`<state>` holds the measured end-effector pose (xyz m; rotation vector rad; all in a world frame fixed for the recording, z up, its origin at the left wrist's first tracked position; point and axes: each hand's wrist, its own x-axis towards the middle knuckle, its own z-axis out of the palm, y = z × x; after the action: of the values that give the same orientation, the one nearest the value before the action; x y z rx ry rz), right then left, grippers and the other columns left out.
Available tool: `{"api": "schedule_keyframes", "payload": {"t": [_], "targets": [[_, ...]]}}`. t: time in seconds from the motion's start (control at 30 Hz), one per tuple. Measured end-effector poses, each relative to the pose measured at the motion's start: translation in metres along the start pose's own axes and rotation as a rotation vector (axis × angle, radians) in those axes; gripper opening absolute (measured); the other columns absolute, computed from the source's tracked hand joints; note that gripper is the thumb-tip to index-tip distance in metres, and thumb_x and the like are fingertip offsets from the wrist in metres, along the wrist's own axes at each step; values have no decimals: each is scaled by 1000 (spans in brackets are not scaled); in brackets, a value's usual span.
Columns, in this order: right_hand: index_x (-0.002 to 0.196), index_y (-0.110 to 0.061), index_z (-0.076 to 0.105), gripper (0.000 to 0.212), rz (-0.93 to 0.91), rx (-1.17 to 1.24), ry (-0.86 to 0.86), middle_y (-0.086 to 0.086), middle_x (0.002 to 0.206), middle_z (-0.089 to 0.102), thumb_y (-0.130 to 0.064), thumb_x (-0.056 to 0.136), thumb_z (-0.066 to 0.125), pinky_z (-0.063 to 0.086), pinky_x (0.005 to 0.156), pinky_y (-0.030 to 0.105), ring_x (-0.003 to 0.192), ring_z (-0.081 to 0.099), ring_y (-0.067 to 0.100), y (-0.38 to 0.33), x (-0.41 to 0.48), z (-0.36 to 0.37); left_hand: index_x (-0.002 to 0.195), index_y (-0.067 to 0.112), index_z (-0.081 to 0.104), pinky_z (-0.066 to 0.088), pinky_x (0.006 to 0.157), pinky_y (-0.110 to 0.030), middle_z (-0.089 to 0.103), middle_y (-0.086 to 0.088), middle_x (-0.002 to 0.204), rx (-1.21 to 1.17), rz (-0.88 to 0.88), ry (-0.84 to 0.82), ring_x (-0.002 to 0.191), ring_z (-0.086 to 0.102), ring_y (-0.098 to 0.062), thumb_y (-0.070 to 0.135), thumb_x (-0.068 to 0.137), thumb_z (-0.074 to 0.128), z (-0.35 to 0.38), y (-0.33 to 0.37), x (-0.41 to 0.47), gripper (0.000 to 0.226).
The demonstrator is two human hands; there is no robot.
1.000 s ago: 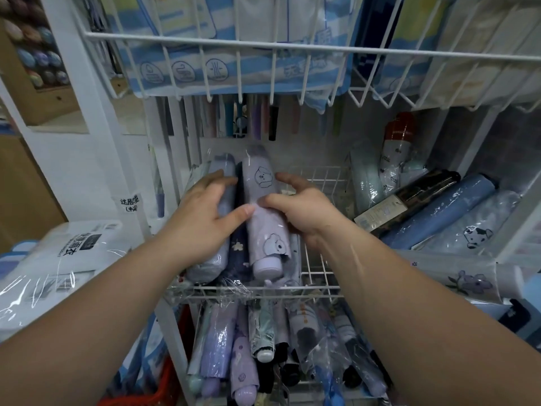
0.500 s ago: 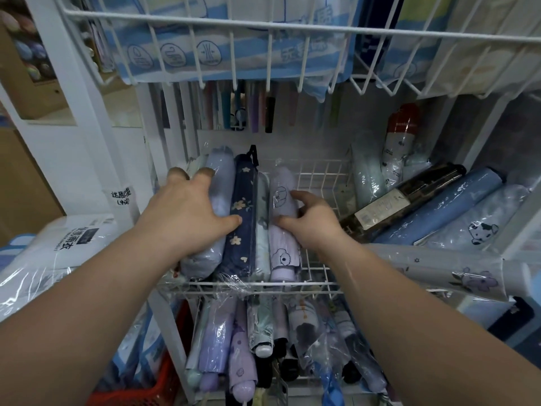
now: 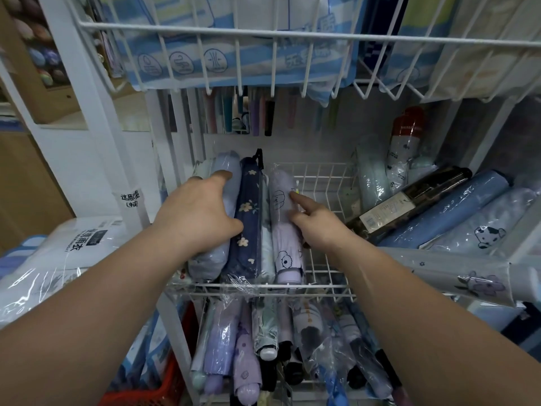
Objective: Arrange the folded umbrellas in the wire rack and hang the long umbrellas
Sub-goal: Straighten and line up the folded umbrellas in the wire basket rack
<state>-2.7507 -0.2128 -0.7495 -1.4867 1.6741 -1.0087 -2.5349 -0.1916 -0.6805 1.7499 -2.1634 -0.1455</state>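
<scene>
A white wire rack shelf [image 3: 322, 287] holds a row of folded umbrellas in clear sleeves. My left hand [image 3: 199, 212] lies flat on the pale blue umbrella [image 3: 209, 259] at the left end, its thumb against the navy flowered umbrella [image 3: 247, 218]. My right hand [image 3: 317, 221] rests its fingertips on the right side of the lilac puppy-print umbrella [image 3: 285, 244], index finger stretched out. A thin pale green umbrella [image 3: 265, 253] sits between the navy and lilac ones. The shelf's right half is bare wire.
More folded umbrellas [image 3: 433, 215] lie piled in the compartment to the right. A long pale umbrella [image 3: 456, 273] crosses at the right. The shelf below [image 3: 263, 353] is packed with umbrellas. An upper basket [image 3: 263, 33] overhangs. Packaged raincoats [image 3: 58, 253] lie left.
The lilac umbrella went from lifted atop the row down into its right end. My left hand slid back along the pale blue umbrella; my right hand's fingers opened along the lilac one.
</scene>
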Motion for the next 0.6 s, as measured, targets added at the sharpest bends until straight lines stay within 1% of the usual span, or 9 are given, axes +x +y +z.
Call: {"api": "schedule_keyframes", "payload": {"t": [0.07, 0.17, 0.27, 0.37, 0.43, 0.47, 0.53, 0.57, 0.6], "targets": [[150, -38, 39, 62, -14, -14, 28, -3, 108, 70, -37, 93, 64, 59, 84, 33, 92, 69, 16, 4, -2, -2, 154, 30, 34, 50, 93, -36, 59, -11, 131, -84, -13, 28, 118, 57, -31, 34, 75, 75, 0, -2, 1, 90], [147, -32, 43, 66, -9, 33, 87, 4, 93, 74, -43, 88, 69, 60, 85, 46, 86, 73, 23, 5, -6, -4, 152, 28, 40, 48, 87, -33, 63, -9, 127, -176, -23, 97, 115, 58, -29, 30, 75, 77, -3, -3, 0, 86], [137, -24, 55, 53, 3, 15, 175, 2, 88, 71, -48, 91, 62, 60, 82, 50, 82, 72, 27, 3, -10, -9, 150, 29, 44, 45, 83, -30, 62, -8, 129, -228, -5, 181, 107, 59, -27, 29, 75, 76, -12, 2, -1, 82], [120, -22, 67, 33, -13, 104, 266, 2, 93, 69, -42, 95, 61, 62, 76, 48, 78, 72, 23, -4, -16, -23, 148, 30, 46, 46, 90, -31, 62, -6, 132, -306, 46, 256, 111, 59, -26, 29, 74, 75, -20, 15, -5, 80], [111, -20, 68, 20, -28, 261, 242, 8, 96, 69, -32, 97, 62, 62, 68, 39, 71, 69, 20, -12, -22, -34, 147, 32, 47, 45, 90, -27, 62, -1, 132, -408, 86, 265, 114, 60, -23, 26, 75, 75, -17, 30, -7, 78], [109, -21, 68, 16, -40, 339, 199, 12, 99, 69, -30, 97, 63, 61, 64, 35, 71, 69, 20, -17, -26, -40, 147, 33, 48, 45, 87, -23, 63, 5, 127, -505, 96, 248, 108, 63, -18, 24, 76, 75, -12, 39, -7, 76], [114, -24, 66, 17, -53, 472, 78, 16, 101, 69, -28, 97, 64, 59, 62, 31, 74, 70, 21, -24, -34, -49, 144, 33, 49, 50, 79, -14, 63, 19, 111, -735, 101, 170, 93, 65, -4, 17, 79, 73, 1, 58, -6, 71], [121, -26, 63, 23, -53, 525, 15, 14, 99, 71, -27, 98, 63, 58, 62, 30, 75, 70, 21, -25, -36, -52, 145, 33, 49, 54, 81, -16, 64, 20, 109, -836, 113, 124, 92, 66, -2, 14, 79, 72, 11, 65, -4, 72], [128, -28, 59, 30, -54, 570, -34, 10, 95, 73, -26, 98, 63, 57, 62, 30, 74, 71, 19, -26, -38, -54, 145, 33, 49, 59, 85, -25, 67, 15, 112, -912, 123, 78, 94, 69, -5, 13, 79, 72, 21, 72, -1, 72]]}}
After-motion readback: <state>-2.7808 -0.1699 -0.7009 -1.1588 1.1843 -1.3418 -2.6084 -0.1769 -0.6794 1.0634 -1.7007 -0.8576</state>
